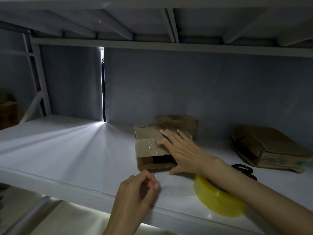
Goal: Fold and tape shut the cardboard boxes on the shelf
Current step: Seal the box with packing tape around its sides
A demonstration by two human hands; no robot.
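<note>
Fingers (166, 135) of the right hand (179, 150) press the box (147, 146); left hand (135, 192) pinched; tape roll (218, 197) beside.

Looks like a dim storeroom: grey metal shelf (67, 150) with braces overhead, a cloth backdrop (186, 92) behind with light leaking through a slit at 11 o'clock, worn boxes (267, 146) at 3 o'clock, tape roll (218, 200) at 5.

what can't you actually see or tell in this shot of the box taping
- Head view: inside of the small box, dark behind its open front gap.
- Scissors, mostly behind the right forearm.
- Tape roll, partly under that arm.
- Whether the left hand fingers pinch tape: too dim.
- Print on the flattened boxes: blurred.
</note>
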